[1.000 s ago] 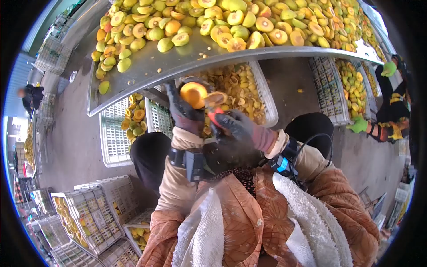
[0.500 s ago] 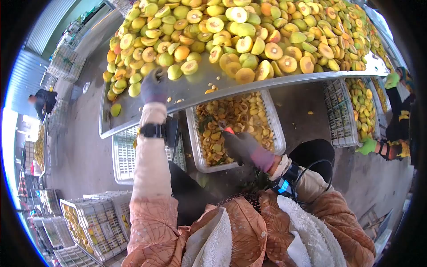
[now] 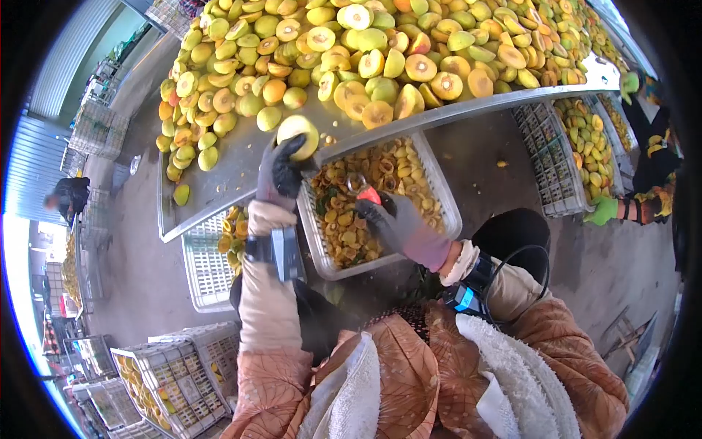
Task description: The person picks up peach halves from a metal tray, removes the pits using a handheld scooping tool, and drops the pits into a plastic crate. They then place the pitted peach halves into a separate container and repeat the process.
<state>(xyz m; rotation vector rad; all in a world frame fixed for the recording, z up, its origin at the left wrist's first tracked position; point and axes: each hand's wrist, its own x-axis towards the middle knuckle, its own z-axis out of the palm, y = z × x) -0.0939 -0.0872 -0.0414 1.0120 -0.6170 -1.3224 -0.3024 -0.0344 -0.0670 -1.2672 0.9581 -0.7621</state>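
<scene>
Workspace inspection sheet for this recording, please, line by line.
Surface: grey metal table, heaped with halved yellow-green fruit.
Job's things: round pale-yellow fruit piece; red-handled metal tool.
Clutter: small pale bits on the table.
Hands: left dark-gloved hand holds the fruit piece; right dark-gloved hand holds the tool.
Cables: thin black cable looped by the right wrist.
Surroundings: white plastic crate of fruit pieces below the table edge; co-worker's bright-green glove at frame right.

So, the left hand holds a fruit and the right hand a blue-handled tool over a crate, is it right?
Not blue: the head view shows a red handle. The left hand holds a fruit, the right hand the tool over a crate.
</scene>
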